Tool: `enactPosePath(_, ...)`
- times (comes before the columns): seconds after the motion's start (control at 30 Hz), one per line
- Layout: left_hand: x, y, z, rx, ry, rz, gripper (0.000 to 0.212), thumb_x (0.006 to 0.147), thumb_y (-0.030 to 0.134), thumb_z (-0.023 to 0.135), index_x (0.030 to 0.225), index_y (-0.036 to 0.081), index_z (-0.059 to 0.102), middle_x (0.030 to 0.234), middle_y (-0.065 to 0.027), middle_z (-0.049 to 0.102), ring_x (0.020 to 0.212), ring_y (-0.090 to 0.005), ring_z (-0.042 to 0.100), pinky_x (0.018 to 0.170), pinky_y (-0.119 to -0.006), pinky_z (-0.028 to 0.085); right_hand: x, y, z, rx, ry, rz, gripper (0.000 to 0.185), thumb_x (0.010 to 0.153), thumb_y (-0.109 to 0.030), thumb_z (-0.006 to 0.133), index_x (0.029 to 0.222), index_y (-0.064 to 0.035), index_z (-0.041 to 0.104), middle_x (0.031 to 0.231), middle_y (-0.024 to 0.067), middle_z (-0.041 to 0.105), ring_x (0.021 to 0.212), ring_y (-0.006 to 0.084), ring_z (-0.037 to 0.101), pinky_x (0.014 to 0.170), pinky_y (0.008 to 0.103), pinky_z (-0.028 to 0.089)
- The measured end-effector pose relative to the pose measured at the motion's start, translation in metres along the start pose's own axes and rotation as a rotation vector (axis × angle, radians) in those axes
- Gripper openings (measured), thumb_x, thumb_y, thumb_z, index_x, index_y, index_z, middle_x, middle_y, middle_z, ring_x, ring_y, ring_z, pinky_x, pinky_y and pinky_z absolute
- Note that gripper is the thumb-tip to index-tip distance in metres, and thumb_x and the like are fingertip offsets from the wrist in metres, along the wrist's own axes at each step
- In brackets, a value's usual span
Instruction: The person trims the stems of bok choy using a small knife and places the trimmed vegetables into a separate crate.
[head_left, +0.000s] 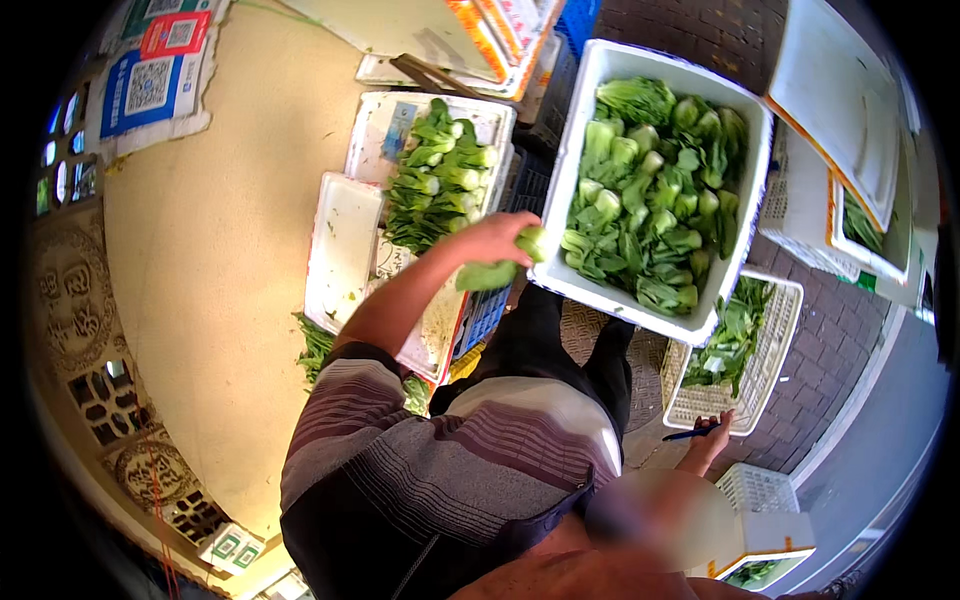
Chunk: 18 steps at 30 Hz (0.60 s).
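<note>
My left hand (491, 238) grips a head of bok choy (533, 243) by the near rim of a large white foam box (553, 262). Inside the box lie many heads of bok choy (634, 217), with a leafier green vegetable at its far corner. More bok choy (442, 176) lies in rows on a white foam lid (366, 135) left of the box. My right hand (706, 442), lower right, holds a slim dark blue tool (686, 433), its kind unclear. Near that hand stands a white plastic basket (784, 330) with loose green leaves (731, 337).
White foam boxes and a propped lid (840, 112) stand at the right. Another foam box (769, 566) with greens is at the lower right. A cream wall (225, 225) runs along the left. Blue crates (484, 315) sit beneath the lids. Brick paving (810, 337) shows at the right.
</note>
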<state>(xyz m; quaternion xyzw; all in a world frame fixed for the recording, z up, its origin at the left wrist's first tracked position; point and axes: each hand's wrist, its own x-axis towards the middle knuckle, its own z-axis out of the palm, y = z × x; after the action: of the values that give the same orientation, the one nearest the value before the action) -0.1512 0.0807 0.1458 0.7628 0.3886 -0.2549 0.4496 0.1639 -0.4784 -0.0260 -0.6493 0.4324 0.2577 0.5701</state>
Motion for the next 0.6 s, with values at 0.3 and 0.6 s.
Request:
enactPosePath(0.3,0.022,-0.125,-0.147,0.495,0.337,0.027,0.063,0.076,0.022,0.085,0.131,0.010,0.055,0.120,-0.0189,0.066,0.114,-0.0364,0.062,0.103,-0.046,0.044,-0.062,0.013,0.102,-0.470,-0.298,-0.339,0.029,0.098,-0.038,0.067,0.102,-0.0113,0.059,0.066,-0.0023,0.042,0.046,0.0083,0.040,0.044,0.0289,0.045)
enactPosePath(0.6,0.160,-0.206,-0.167,0.597,0.243,0.088,0.072,0.078,0.017,0.080,0.144,0.019,0.051,0.139,-0.0083,0.060,0.136,-0.0297,0.046,0.122,-0.059,0.020,-0.120,0.057,0.137,-0.796,-0.265,-0.443,0.030,0.099,-0.035,0.062,0.104,-0.0055,0.064,0.077,0.0004,0.054,0.058,0.0095,0.051,0.045,0.0251,0.045)
